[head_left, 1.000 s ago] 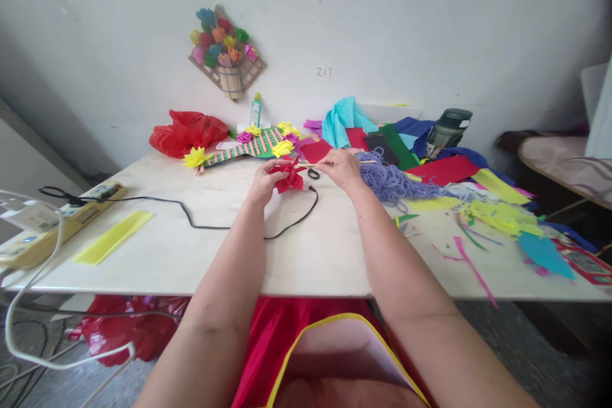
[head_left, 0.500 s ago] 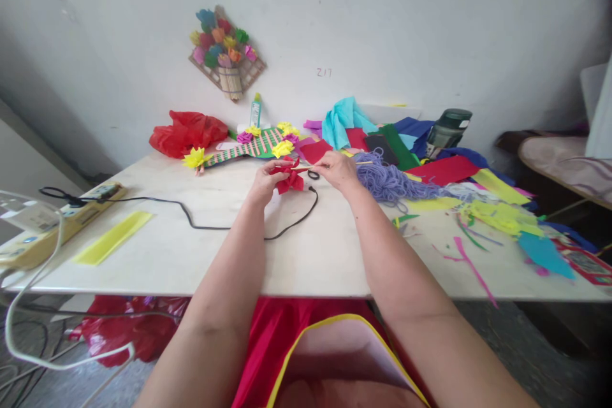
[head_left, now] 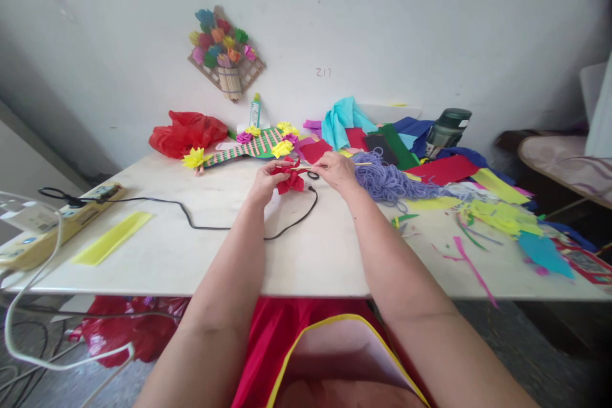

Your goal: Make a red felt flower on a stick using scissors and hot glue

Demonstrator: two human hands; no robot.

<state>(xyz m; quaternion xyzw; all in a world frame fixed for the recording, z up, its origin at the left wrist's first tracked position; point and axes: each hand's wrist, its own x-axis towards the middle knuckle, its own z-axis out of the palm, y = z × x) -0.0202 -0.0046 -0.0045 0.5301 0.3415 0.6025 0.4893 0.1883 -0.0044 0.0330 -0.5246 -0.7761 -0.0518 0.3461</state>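
My left hand is closed around a red paper flower held above the middle of the white table. My right hand pinches a thin wooden stick that runs sideways into the flower. The two hands sit close together, almost touching. A black cable curls on the table just under them.
Behind the hands lie a woven paper mat with flowers, a red plastic bag and a glue bottle. Purple yarn, coloured paper sheets and scraps fill the right. A power strip and yellow strip lie left.
My right hand has slid a little to the left, closer to the flower, pushing the stick further in. My left hand and the flower have stayed nearly in place.
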